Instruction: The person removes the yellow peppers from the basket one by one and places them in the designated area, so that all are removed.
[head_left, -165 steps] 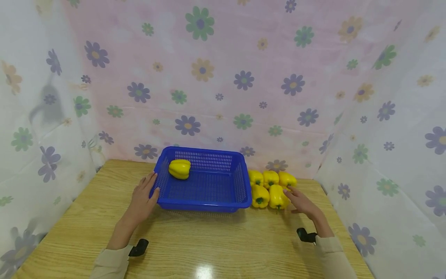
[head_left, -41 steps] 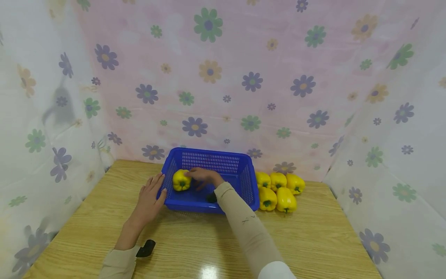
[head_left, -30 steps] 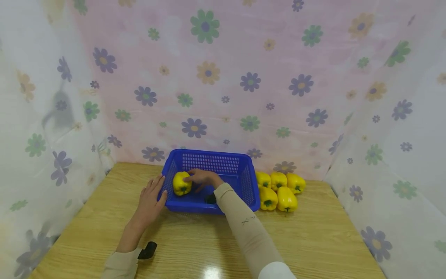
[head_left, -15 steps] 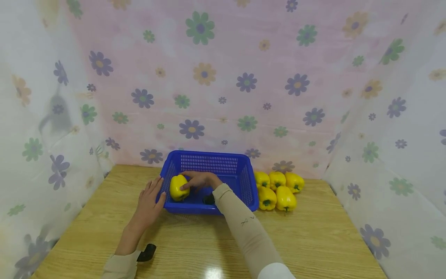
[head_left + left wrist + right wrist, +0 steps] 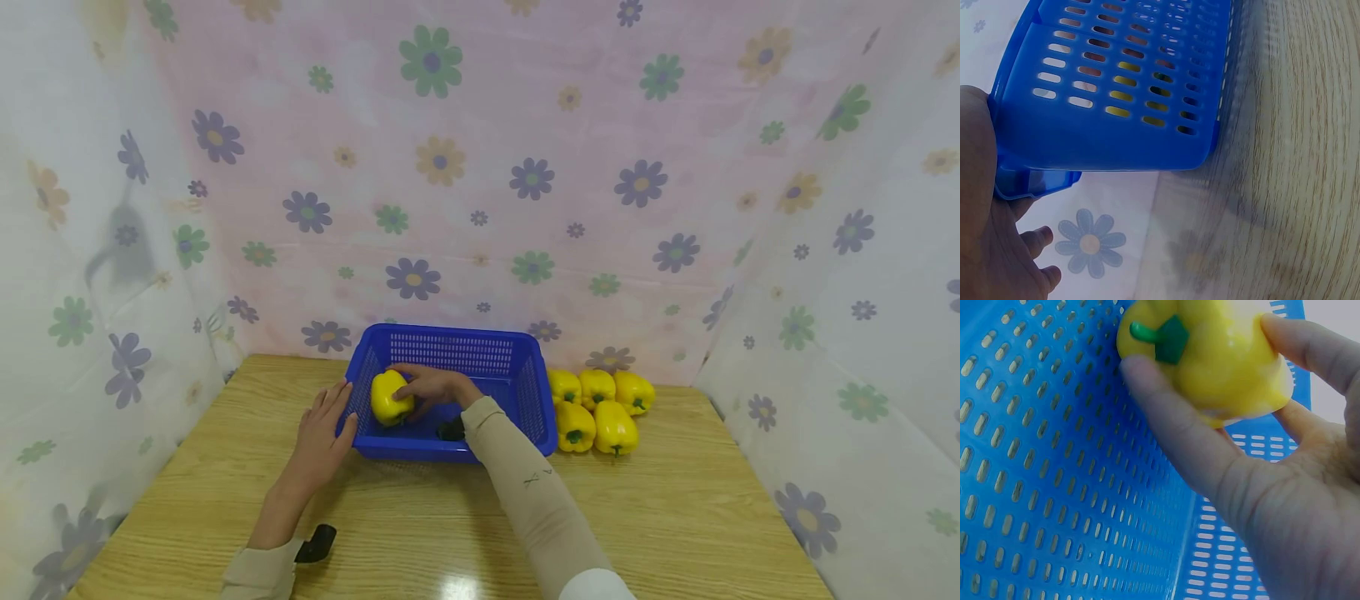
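Note:
A yellow bell pepper [image 5: 392,398] with a green stem is in the left part of the blue plastic basket [image 5: 450,452]. My right hand [image 5: 433,385] reaches into the basket and grips that pepper, thumb on the near side and fingers on the far side. In the right wrist view the pepper [image 5: 1229,362] shows its stem end, close to the slotted wall. My left hand [image 5: 322,429] rests at the basket's left rim with its fingers extended. Through the wall slots in the left wrist view, yellow patches of the pepper show beyond the left hand [image 5: 997,237].
Several yellow bell peppers [image 5: 615,427] sit in two rows on the wooden table [image 5: 405,533], right beside the basket's right wall. A flowered cloth [image 5: 480,167] hangs behind the table and along both sides. Dark camera mounts [image 5: 317,543] jut from the wrists.
My right hand has gone from the peppers on the table into the basket and taken hold of the pepper there. Within the last second, the pepper has turned in its grasp. My left hand stays at the rim.

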`<state>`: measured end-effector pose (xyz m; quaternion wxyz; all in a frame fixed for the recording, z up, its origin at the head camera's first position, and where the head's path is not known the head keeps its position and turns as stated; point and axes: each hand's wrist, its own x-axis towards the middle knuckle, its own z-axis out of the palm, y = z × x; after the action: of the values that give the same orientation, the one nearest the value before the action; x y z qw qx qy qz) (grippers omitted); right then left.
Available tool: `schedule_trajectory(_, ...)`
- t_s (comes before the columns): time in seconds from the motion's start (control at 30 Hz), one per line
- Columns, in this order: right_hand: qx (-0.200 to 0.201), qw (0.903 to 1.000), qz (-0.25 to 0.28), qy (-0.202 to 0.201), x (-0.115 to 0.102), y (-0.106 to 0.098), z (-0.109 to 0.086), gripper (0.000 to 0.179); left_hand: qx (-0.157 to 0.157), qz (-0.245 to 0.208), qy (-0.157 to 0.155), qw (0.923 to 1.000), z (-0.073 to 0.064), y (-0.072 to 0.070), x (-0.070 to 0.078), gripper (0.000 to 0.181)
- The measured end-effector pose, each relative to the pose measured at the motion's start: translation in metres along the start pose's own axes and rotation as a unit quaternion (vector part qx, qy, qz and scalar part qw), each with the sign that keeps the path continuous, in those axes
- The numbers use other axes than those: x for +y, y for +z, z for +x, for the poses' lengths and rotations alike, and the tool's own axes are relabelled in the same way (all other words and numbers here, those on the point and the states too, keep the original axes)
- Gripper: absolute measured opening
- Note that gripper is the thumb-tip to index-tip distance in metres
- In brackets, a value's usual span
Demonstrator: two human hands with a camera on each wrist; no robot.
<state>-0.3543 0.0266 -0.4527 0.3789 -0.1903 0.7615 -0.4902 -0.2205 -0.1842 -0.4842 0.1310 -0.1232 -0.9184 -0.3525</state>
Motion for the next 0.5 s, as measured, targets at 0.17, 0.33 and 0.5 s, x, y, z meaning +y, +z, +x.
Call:
schedule_trajectory(0.17, 0.007, 0.9998, 0.016, -0.011, -0.0003, 0.0001, -0.0019, 0.066, -0.004, -0.004, -0.005, 1.0000, 0.0000, 0.0005, -0.0010, 0.056)
schedule_trajectory(0.33, 0.023, 0.9996, 0.016, -0.006, -0.0005, -0.0008, -0.0022, 0.064, -0.007, 0.001, -0.008, 0.9999, 0.0006, 0.0009, -0.0021, 0.056)
schedule_trajectory(0.5, 0.033, 0.9992, 0.022, 0.000, -0.0011, -0.0030, -0.0029, 0.064, -0.007, 0.002, -0.007, 0.9999, 0.0010, 0.0011, -0.0020, 0.057)
